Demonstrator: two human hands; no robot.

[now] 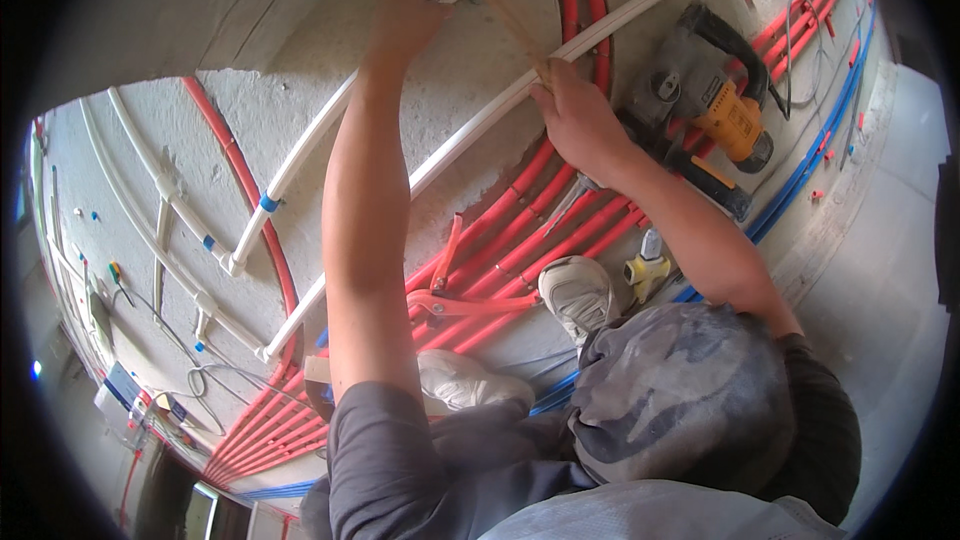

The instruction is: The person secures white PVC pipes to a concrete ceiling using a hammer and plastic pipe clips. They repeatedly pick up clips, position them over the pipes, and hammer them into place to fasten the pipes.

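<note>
My right hand (582,125) is closed round the wooden handle of a hammer (512,22). Its grey head lies against a white pipe (315,140) at the top of the view. Close by on the left, my left hand (408,15) is at the same pipe with its fingers curled in. What those fingers pinch, if anything, is too dark and small to make out. A second white pipe (480,120) passes between my forearms and just under my right hand.
Beside my right forearm lies a yellow-and-black rotary hammer drill (735,125). Red pipes (560,235) run beneath my arms, with a red-handled cutting tool (465,302) on them. A yellow fitting (645,275) sits by my shoe (580,300). Blue pipes (800,180) line the right.
</note>
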